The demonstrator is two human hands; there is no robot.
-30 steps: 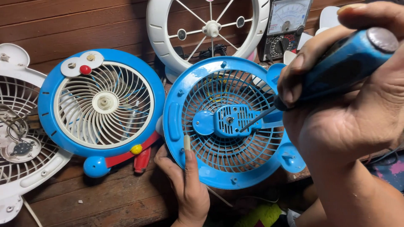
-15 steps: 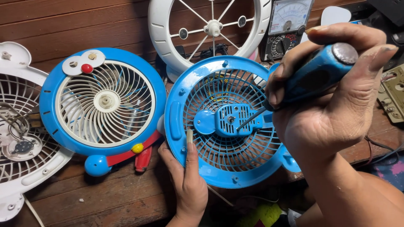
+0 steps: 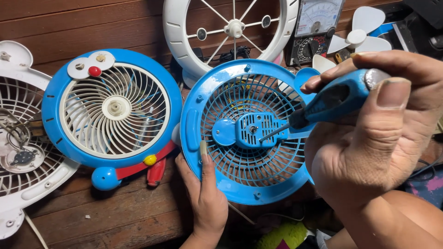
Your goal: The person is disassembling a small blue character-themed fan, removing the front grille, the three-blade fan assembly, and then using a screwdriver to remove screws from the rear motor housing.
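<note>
Right hand (image 3: 383,138) fills the frame's right side, hiding the fan grille's (image 3: 251,131) right rim & whatever lies behind it; wrist cut off at bottom edge. White grille (image 3: 20,138) at left is cropped by the frame. Screwdriver tip meets the hub, but the screw itself is too small to make out. Blue rear grille w/ 1 central motor housing lies flat on the wooden worktop (image 3: 115,216), centre frame, just beside a 2nd blue fan w/ white front (image 3: 113,110). Right hand is clamped round the blue screwdriver (image 3: 334,99). Left hand (image 3: 205,198) grips the grille's lower-left rim, thumb on top.
</note>
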